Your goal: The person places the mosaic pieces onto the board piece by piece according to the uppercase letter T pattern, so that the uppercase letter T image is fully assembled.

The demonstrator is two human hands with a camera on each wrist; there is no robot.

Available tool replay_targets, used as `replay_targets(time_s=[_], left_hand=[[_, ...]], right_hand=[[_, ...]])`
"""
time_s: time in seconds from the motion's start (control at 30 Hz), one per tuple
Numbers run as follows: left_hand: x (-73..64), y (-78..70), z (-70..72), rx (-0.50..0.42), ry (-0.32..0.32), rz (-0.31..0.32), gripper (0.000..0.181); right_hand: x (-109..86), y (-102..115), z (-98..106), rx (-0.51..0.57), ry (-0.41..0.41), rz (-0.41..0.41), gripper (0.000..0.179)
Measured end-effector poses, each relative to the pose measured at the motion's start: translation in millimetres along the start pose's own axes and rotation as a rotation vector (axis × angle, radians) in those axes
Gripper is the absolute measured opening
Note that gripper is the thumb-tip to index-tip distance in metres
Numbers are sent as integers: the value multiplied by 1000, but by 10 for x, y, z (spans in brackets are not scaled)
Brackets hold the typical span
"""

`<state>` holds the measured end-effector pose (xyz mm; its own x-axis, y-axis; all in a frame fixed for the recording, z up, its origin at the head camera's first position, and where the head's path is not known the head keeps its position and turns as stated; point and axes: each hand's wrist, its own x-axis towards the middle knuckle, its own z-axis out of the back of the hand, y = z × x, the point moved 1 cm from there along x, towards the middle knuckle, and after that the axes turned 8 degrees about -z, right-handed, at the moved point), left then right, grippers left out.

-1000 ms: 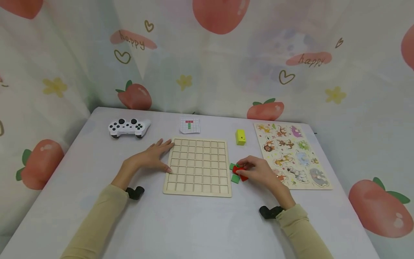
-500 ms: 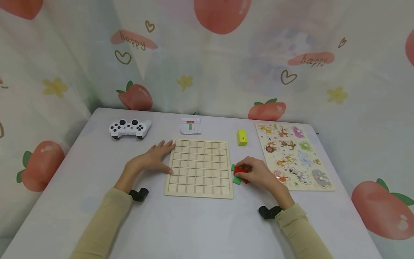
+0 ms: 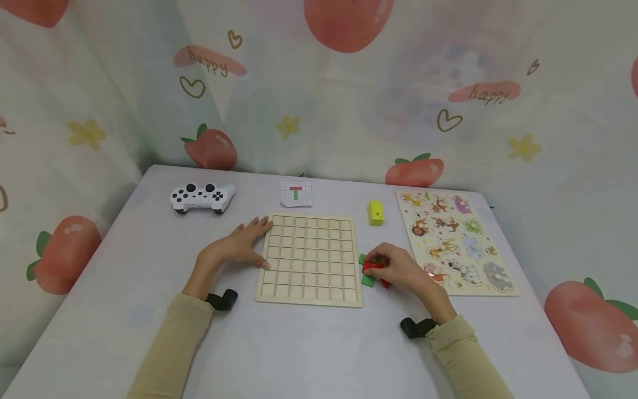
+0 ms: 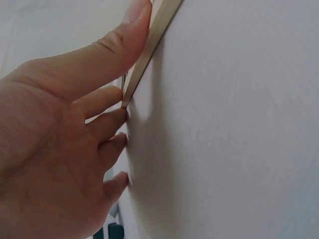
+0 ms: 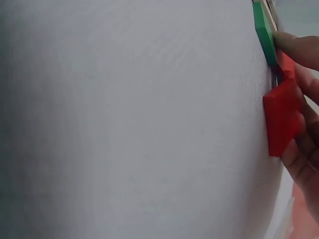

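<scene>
A pale wooden grid board (image 3: pixel 310 252) lies flat on the white table in the head view. Along its left edge rests my left hand (image 3: pixel 233 249), fingers spread, with the thumb on the rim (image 4: pixel 158 31) in the left wrist view. At the board's right side, my right hand (image 3: pixel 399 270) pinches a red square tile (image 3: pixel 370 266) between thumb and fingers. Green tiles (image 3: pixel 368 281) lie close by, partly under that hand. The right wrist view shows another red tile (image 5: pixel 281 117) against the fingers and a green tile (image 5: pixel 265 35) near the thumb tip.
Behind the board lies a small card (image 3: pixel 296 194) with a red and green T pattern. A white game controller (image 3: pixel 201 198) sits at the back left. A yellow block (image 3: pixel 376 213) and an animal puzzle board (image 3: pixel 456 244) are on the right.
The view has shifted slightly. My right fingers have stayed among the red and green tiles with small movements, and the left hand keeps its place at the board's edge.
</scene>
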<state>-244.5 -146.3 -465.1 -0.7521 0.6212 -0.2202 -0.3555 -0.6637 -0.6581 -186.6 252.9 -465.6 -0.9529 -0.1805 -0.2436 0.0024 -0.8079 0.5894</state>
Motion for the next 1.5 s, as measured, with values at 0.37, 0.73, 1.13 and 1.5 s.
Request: replay_targets(time_s=[0.37, 0.73, 1.13, 1.5], left_hand=[[-31, -32, -6, -41, -21, 10, 110], [-37, -20, -21, -75, -37, 17, 110], [-22, 0, 1, -79, -36, 20, 109], [-19, 7, -15, -98, -39, 22, 109]], right_hand=[[3, -12, 11, 29, 13, 35, 14], [43, 39, 129, 163, 12, 16, 20], [297, 209, -26, 477, -56, -23, 29], [526, 414, -118, 617, -50, -28, 33]])
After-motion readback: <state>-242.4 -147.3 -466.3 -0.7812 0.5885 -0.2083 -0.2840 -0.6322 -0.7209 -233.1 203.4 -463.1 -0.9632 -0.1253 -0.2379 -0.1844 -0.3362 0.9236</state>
